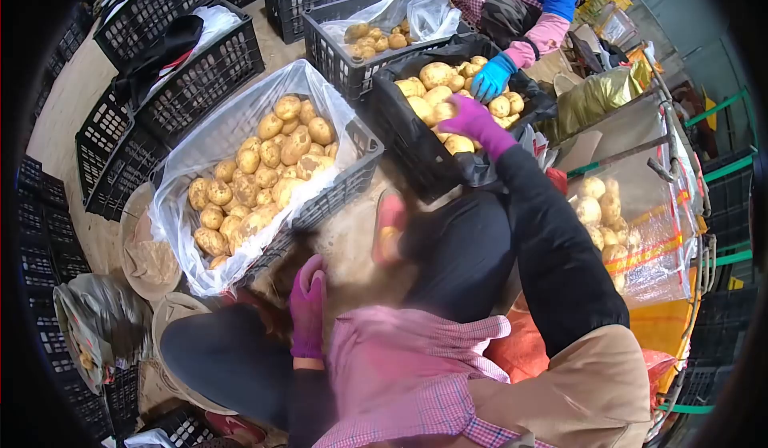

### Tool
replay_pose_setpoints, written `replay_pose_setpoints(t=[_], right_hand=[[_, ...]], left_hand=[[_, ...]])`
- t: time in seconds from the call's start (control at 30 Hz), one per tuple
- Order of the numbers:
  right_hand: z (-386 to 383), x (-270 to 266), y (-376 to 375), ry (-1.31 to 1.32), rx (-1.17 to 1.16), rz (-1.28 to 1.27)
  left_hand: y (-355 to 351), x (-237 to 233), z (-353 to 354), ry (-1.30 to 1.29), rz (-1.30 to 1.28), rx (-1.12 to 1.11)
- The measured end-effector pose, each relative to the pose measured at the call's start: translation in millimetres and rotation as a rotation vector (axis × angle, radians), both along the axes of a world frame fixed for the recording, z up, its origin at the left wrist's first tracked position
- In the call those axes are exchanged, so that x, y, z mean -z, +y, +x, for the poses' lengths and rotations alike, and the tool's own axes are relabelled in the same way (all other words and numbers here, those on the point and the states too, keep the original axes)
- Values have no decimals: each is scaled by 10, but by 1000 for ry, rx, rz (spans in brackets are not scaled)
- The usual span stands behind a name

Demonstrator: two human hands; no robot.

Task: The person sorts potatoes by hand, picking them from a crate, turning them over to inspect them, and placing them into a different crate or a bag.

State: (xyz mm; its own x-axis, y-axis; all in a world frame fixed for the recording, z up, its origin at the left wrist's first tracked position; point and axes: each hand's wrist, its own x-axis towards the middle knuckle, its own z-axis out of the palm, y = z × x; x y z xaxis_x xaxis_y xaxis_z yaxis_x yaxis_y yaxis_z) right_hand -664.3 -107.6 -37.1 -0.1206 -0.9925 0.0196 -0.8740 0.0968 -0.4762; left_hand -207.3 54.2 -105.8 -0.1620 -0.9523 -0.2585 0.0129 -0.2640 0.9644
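Observation:
My right hand (474, 123), in a purple glove, reaches into a crate lined with black plastic (416, 148). Its thumb and fingers are around a potato (442, 113) at the near left of the pile. My left hand (307, 300), gloved in purple too, hangs low beside my knee, fingers loosely stretched and nothing visible in it. Close by it stands a crate lined with clear plastic (180, 176), holding many yellow potatoes (270, 154). A co-worker's blue-gloved hand (493, 77) touches potatoes in the black-lined crate, just beyond my right hand.
Another crate (336, 64) with a few potatoes stands behind. Black crates (200, 72) are at the left and back. On the right, a clear plastic bag (640, 232) has potatoes beside or in it, near a metal cart frame (694, 304). Bags (104, 320) lie at lower left.

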Motion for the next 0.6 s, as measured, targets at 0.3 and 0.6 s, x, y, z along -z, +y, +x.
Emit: replay_pose_setpoints(t=[0.3, 0.6], right_hand=[[-788, 510, 119, 225, 499, 81], [-956, 618, 26, 25, 86, 235]], left_hand=[[-55, 54, 72, 36, 214, -67], [-224, 95, -94, 25, 292, -42]])
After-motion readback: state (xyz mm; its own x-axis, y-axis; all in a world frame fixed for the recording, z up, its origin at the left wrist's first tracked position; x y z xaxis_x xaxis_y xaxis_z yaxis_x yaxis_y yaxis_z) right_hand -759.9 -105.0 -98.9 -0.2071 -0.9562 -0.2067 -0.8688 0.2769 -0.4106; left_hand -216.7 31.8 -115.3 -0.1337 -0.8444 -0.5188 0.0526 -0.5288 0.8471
